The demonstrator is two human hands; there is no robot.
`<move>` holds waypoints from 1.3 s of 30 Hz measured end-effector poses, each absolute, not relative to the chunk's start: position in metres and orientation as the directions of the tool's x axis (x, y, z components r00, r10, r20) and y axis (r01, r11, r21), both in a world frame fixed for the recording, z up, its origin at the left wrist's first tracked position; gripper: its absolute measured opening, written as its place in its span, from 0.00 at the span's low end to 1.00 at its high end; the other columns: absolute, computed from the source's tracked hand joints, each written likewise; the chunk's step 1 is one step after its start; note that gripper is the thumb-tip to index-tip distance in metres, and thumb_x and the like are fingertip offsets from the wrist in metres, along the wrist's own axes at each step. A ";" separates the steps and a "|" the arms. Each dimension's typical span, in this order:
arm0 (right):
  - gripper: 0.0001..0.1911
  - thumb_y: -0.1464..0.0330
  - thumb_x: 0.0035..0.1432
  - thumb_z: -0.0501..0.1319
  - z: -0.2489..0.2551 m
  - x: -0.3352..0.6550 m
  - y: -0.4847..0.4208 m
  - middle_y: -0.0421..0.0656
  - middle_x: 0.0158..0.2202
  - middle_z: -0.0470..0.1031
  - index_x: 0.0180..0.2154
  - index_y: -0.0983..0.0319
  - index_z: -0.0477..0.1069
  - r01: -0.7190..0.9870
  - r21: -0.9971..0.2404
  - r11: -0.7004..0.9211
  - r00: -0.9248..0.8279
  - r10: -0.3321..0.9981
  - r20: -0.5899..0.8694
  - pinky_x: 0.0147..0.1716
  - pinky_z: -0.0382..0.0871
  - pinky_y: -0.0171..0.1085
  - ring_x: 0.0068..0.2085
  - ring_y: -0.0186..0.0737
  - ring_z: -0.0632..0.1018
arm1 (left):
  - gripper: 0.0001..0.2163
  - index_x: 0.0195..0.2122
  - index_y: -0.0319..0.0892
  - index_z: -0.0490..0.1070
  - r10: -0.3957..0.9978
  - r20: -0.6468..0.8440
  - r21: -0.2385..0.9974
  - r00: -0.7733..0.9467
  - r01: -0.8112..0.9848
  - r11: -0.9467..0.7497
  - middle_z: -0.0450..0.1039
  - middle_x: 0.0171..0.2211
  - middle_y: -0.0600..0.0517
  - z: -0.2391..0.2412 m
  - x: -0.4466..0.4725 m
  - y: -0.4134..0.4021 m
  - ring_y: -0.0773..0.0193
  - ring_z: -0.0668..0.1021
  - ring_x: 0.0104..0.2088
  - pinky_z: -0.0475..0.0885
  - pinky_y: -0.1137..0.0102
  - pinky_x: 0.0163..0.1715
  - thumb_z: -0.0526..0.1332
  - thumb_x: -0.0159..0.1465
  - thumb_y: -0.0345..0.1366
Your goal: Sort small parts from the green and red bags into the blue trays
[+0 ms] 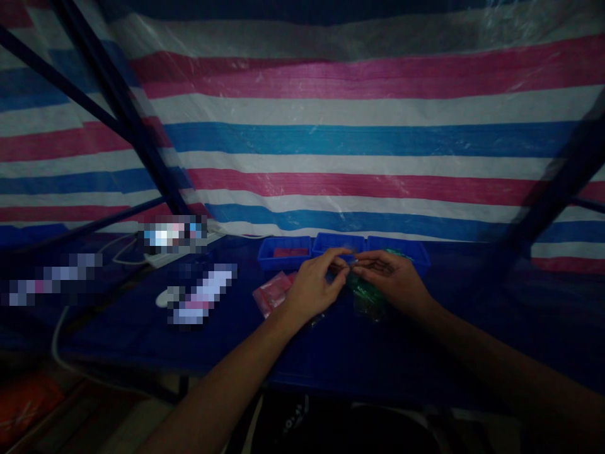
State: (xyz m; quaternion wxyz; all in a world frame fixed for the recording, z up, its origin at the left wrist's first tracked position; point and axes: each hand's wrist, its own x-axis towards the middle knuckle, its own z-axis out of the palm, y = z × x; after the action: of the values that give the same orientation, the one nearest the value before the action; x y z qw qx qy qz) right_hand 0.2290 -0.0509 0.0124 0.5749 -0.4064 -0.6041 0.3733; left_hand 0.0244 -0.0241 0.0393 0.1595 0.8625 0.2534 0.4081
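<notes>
Pointing inward: left hand (pixel 311 282), right hand (pixel 397 275)

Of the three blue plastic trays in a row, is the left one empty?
Not empty: flat reddish material shows inside the left blue plastic tray.

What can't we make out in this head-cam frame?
All head view:
- Whatever is between the left hand and right hand: too small and dark, partly behind fingers.
- Middle blue tray, contents: hands in front.
- Red plastic packet, right end: behind the left hand.
- Orange item: cut by the left edge, blurred.
</notes>
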 end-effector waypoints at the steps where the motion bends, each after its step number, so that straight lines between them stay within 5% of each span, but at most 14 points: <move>1: 0.15 0.63 0.53 0.72 0.013 0.229 -0.051 0.46 0.41 0.84 0.43 0.59 0.79 0.063 -0.918 0.392 -0.009 0.920 0.392 0.49 0.79 0.48 0.43 0.46 0.84 | 0.15 0.56 0.44 0.68 0.565 0.629 0.478 0.535 0.307 -0.823 0.80 0.40 0.51 0.040 0.024 -0.024 0.64 0.82 0.40 0.76 0.65 0.46 0.59 0.69 0.31; 15: 0.16 0.63 0.50 0.74 0.013 0.228 -0.049 0.45 0.38 0.82 0.40 0.60 0.77 -0.033 -0.936 0.351 0.026 0.936 0.351 0.47 0.78 0.45 0.41 0.42 0.83 | 0.16 0.58 0.44 0.67 0.569 0.628 0.485 0.531 0.305 -0.820 0.80 0.40 0.51 0.037 0.025 -0.023 0.63 0.82 0.38 0.77 0.65 0.43 0.60 0.69 0.31; 23: 0.19 0.62 0.48 0.76 0.007 0.233 -0.043 0.43 0.37 0.80 0.40 0.59 0.75 -0.056 -0.935 0.351 0.090 0.934 0.346 0.46 0.76 0.41 0.41 0.40 0.81 | 0.12 0.55 0.44 0.72 0.460 0.713 0.332 0.529 0.322 -0.886 0.72 0.53 0.44 0.039 0.023 -0.026 0.57 0.74 0.56 0.72 0.58 0.56 0.58 0.71 0.31; 28: 0.19 0.61 0.49 0.75 0.006 0.233 -0.043 0.43 0.36 0.79 0.40 0.60 0.74 0.010 -0.925 0.379 0.137 0.916 0.377 0.43 0.77 0.42 0.39 0.41 0.81 | 0.09 0.49 0.43 0.76 0.455 0.693 0.331 0.559 0.313 -0.890 0.76 0.46 0.46 0.039 0.024 -0.026 0.58 0.77 0.49 0.74 0.59 0.52 0.58 0.71 0.34; 39: 0.21 0.64 0.56 0.70 0.012 0.227 -0.057 0.48 0.48 0.79 0.51 0.58 0.73 0.164 -0.853 0.495 -0.088 0.869 0.487 0.52 0.76 0.49 0.47 0.46 0.82 | 0.12 0.51 0.42 0.75 0.540 0.606 0.432 0.584 0.329 -0.840 0.78 0.49 0.45 0.041 0.023 -0.025 0.57 0.79 0.50 0.74 0.59 0.53 0.61 0.71 0.41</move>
State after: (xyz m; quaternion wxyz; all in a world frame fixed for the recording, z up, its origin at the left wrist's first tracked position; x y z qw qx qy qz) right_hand 0.2273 -0.0569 0.0122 0.5525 -0.3881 -0.6651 0.3191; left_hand 0.0227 -0.0254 0.0413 0.1376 0.8791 0.2472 0.3835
